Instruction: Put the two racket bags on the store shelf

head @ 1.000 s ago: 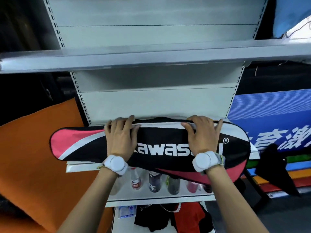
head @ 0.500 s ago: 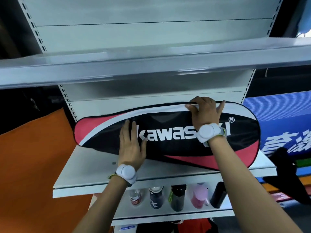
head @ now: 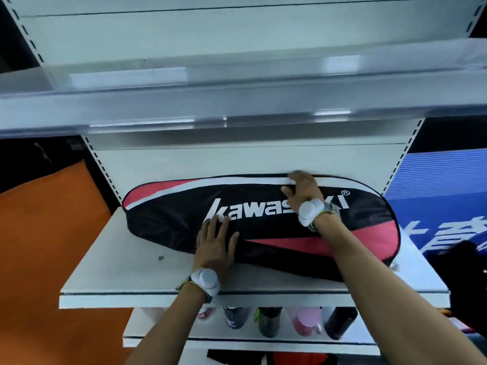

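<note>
A long black, pink and white racket bag (head: 171,209) with white lettering lies flat on the white store shelf (head: 110,264), its far edge against the back panel. My left hand (head: 214,243) rests flat, fingers spread, on the bag's near edge. My right hand (head: 301,189) curls over the bag's top edge near the right end. Only one racket bag is in view.
An upper shelf (head: 237,101) overhangs close above. Below, a lower shelf holds several bottles (head: 268,321). An orange panel (head: 44,246) stands at the left and a blue sign (head: 442,201) at the right. A small dark speck (head: 161,257) lies on the shelf.
The bag went from being held in front of the shelf edge to lying on the shelf, pushed back to the panel. My left hand slid from the bag's top edge to its near edge.
</note>
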`<state>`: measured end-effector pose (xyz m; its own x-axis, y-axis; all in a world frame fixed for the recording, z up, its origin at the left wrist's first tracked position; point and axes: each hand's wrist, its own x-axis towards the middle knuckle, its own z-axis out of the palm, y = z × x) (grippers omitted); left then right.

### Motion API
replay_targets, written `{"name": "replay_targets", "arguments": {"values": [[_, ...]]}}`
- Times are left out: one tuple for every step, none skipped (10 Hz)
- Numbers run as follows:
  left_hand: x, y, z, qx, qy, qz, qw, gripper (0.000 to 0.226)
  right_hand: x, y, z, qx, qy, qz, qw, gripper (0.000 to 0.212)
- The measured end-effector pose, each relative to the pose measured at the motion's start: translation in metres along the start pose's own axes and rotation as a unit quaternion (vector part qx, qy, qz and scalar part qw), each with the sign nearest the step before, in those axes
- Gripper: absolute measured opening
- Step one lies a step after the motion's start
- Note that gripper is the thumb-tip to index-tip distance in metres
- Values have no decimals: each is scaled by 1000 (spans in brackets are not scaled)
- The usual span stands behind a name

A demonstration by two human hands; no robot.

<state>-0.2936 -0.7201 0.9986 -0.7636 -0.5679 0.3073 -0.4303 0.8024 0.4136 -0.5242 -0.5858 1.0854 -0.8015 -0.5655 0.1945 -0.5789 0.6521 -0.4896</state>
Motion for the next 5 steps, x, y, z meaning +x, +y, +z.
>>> {"name": "replay_targets", "arguments": {"values": [[5,5,6,22,-7,-13,1000,72,-5,9,12,18,-47,4,999,50],[4,8,5,20,-15,-27,999,70,-10,8,11,85,-18,17,996,38],[7,6,3,8,-35,-41,999,67,-13,5,4,121,-8,39,992,28],[7,10,-8,-20,-30,-27,999,56,-23,-1,-2,129,-28,35,991,23],[13,14,-25,-38,15,7,999,39,-34,-11,-9,130,-53,43,989,21]]}}
